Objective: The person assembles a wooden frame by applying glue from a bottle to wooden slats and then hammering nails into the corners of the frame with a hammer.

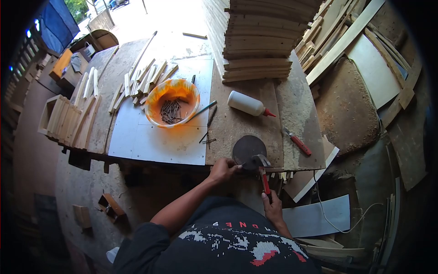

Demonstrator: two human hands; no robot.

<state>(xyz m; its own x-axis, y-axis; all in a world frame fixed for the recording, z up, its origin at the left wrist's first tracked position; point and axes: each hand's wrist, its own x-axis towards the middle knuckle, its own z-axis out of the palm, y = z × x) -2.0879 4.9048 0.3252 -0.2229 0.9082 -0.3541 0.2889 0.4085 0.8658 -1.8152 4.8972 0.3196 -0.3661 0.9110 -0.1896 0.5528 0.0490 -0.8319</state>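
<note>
A dark round disc [249,148] lies flat at the front edge of the workbench. My left hand [223,170] is at the disc's left side, thumb and fingers pinched on what looks like a nail [242,164], thin and small, over the disc. My right hand [273,208] is wrapped round the red handle of a claw hammer [264,180]. The hammer's metal head is over the disc's lower right part, close to my left fingertips. Several dark nails [209,139] lie loose on the bench to the left of the disc.
An orange bowl [153,116] of nails stands on a white sheet [137,146], with a pencil against it. Wood strips [146,80] lie behind. A white glue bottle [245,103] and red-handled cutter [299,142] lie nearby. A tall wood stack [260,41] rises at the back.
</note>
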